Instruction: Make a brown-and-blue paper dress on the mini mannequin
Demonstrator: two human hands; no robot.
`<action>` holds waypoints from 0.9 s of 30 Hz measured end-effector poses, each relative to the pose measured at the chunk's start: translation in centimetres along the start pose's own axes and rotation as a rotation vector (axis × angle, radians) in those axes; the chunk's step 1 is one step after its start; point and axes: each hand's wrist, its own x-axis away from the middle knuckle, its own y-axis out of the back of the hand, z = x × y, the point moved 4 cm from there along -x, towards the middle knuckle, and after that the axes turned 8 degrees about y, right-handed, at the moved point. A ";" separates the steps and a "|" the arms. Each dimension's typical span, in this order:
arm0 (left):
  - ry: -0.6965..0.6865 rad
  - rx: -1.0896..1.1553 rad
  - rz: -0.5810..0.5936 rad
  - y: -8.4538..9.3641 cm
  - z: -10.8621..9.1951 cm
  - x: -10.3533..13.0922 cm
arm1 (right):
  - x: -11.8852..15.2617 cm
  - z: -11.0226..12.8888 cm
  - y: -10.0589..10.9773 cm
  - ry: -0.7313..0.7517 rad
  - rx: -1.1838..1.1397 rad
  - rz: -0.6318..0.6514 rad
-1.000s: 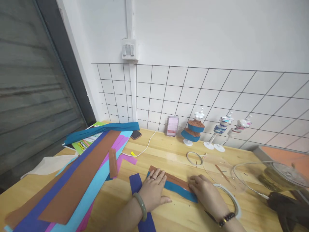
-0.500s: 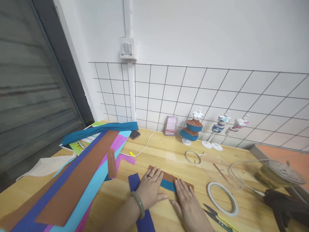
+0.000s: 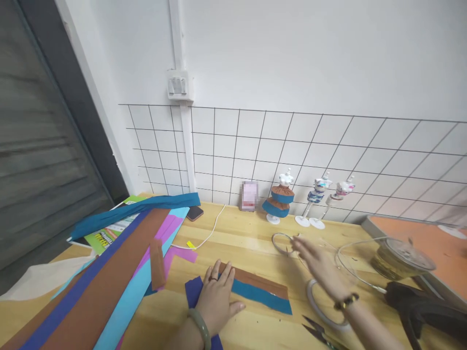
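Observation:
My left hand (image 3: 218, 301), with a ring and a green bangle, lies flat with fingers spread on the left end of a brown and blue fabric strip (image 3: 260, 291). A purple strip (image 3: 194, 290) runs beneath that hand. Slightly blurred, my right hand (image 3: 315, 262) reaches over the table beside a thin tape ring (image 3: 281, 244), its fingertips at the ring's right edge. Whether those fingers touch or grip the ring is unclear. Under the right forearm lies a wider white tape roll (image 3: 316, 306), partly hidden.
Long coloured fabric strips (image 3: 105, 272) cover the left side. Dressed mini mannequins (image 3: 280, 197) stand by the wall grid. Dark scissors (image 3: 316, 330) lie at the front. A ribbon spool (image 3: 401, 257) and a black glue gun (image 3: 416, 306) sit at right. A phone (image 3: 194, 213) lies behind.
My right hand has lifted off the fabric strip and moved right and away from me to the thin tape ring. My left hand stays on the strip. The view has shifted slightly.

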 end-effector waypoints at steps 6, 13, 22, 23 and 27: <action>0.013 0.032 0.012 -0.3 0.4 -0.5 | -10.2 -5.6 4.9 -0.211 -0.092 -0.256; 0.065 0.062 0.003 0.9 0.5 -1.3 | -14.4 -7.4 0.4 -0.158 -0.182 -0.231; -0.097 -0.069 -0.283 -0.8 3.0 -3.1 | -17.9 -2.1 4.0 0.054 -0.219 -0.544; -0.139 -0.102 -0.376 -0.8 3.1 -3.0 | -18.6 -0.8 4.6 0.089 -0.210 -0.544; -0.257 -0.206 -0.666 0.5 2.3 -1.8 | -21.0 3.7 5.4 0.131 -0.128 -0.424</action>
